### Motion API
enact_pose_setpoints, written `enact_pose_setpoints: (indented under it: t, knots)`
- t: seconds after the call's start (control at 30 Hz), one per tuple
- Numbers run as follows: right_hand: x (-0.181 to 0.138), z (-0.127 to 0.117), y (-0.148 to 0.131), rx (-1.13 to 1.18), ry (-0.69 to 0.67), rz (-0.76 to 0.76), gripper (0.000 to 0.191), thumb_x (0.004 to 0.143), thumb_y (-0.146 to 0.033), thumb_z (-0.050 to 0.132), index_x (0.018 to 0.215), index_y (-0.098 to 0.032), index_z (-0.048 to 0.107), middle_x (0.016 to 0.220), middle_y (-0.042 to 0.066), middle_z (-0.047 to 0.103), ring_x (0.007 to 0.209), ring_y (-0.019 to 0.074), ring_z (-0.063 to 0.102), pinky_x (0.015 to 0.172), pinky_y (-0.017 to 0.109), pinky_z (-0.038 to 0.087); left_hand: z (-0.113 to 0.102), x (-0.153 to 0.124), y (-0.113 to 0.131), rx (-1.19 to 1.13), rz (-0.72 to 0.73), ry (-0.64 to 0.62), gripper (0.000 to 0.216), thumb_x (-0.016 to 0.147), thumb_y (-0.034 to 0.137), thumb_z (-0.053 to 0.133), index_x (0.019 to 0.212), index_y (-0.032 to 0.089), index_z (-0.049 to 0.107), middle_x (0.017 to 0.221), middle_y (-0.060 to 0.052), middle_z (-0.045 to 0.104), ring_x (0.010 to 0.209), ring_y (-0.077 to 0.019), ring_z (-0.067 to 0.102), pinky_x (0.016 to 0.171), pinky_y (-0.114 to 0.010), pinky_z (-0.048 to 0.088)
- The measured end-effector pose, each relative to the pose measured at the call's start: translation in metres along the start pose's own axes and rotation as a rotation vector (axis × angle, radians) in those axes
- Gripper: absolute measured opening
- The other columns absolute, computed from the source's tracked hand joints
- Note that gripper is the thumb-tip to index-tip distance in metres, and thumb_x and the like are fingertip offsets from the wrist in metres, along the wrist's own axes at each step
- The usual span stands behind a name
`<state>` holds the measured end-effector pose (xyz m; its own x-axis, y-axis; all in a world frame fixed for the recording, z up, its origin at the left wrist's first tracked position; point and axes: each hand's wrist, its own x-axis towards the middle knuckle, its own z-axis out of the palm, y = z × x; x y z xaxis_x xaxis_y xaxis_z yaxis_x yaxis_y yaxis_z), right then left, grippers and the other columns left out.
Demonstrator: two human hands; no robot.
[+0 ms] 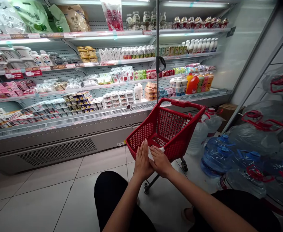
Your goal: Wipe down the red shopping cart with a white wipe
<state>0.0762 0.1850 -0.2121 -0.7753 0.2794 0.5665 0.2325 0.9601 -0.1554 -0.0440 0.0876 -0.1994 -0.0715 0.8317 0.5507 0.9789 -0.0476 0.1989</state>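
one white tissue (150, 155) sits between the left hand (141, 161), fingers straight and uncurled, and the right hand (159, 161), fingers bent onto it, by the near end of the red cart (180, 141). handling the tissue seems the step in hand; the next move likely calls for a secure pinch.

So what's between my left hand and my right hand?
In the head view, a white tissue or cloth shows between your left hand and right hand.
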Motion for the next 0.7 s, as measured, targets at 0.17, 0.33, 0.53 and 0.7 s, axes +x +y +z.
enact_pose_setpoints:
  t: [0.17,0.33,0.53,0.7]
  knots:
    - [-0.005,-0.027,0.053,-0.019,-0.016,0.038,0.051,0.105,-0.029,0.038,0.154,-0.021,0.051,0.152,0.007,0.059,0.144,0.0211,0.05,0.123,0.049,0.04,-0.006,-0.002,0.002,-0.008,0.027,-0.036,0.117,0.089,0.046,0.069,0.166,0.018,-0.015,0.175,-0.016,0.009,0.162,-0.0326,0.009,0.127,-0.058,0.026]
    - [-0.011,-0.057,0.114,-0.169,0.088,0.257,0.051,0.107,-0.032,0.034,0.156,-0.026,0.048,0.151,0.006,0.059,0.147,0.0261,0.047,0.124,0.06,0.034,-0.009,-0.002,0.015,-0.014,-0.002,-0.048,0.117,0.09,0.055,0.068,0.166,0.019,-0.013,0.175,-0.015,0.008,0.162,-0.0336,0.01,0.127,-0.06,0.026]
    - [-0.018,-0.022,0.027,-0.099,0.047,0.11,0.052,0.104,-0.029,0.041,0.155,-0.024,0.05,0.152,0.004,0.059,0.145,0.0212,0.049,0.126,0.047,0.036,0.003,-0.006,0.032,-0.019,-0.038,-0.002,0.117,0.088,0.042,0.068,0.165,0.018,-0.015,0.175,-0.018,0.004,0.162,-0.0344,0.009,0.127,-0.063,0.018]
    - [-0.028,-0.018,0.001,0.012,-0.009,-0.066,0.056,0.101,-0.026,0.044,0.157,-0.018,0.047,0.154,0.009,0.057,0.148,0.0222,0.045,0.124,0.048,0.038,-0.005,-0.004,0.005,-0.067,0.096,-0.023,0.122,0.084,0.04,0.072,0.165,0.018,-0.016,0.174,-0.02,0.003,0.162,-0.0344,0.008,0.126,-0.058,0.024]
